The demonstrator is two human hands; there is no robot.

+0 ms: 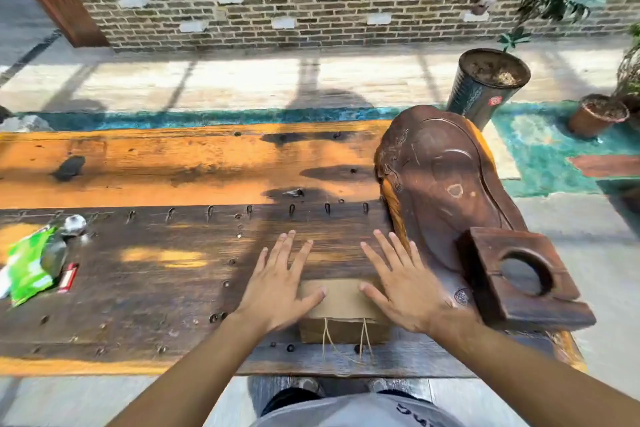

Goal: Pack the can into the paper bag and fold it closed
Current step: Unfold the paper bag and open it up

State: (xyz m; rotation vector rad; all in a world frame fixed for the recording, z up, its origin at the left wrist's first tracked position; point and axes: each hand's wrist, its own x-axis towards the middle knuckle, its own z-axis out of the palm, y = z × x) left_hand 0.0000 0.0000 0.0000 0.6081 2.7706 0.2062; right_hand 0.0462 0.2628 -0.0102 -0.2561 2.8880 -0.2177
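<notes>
A brown paper bag (343, 305) lies flat on the wooden table (156, 288) near its front edge, its top flap folded over and its string handles hanging toward me. My left hand (277, 284) is spread flat with its thumb on the bag's left side. My right hand (401, 284) is spread the same way, thumb on the bag's right side. Both hands have their fingers apart and hold nothing. No can is visible; whether it is inside the bag I cannot tell.
A large carved wooden slab (446, 191) with a square block with a round hole (523, 274) stands close on the right. A green packet (31, 263) and a red lighter (67, 277) lie at the far left. Plant pots (485, 87) stand beyond the table.
</notes>
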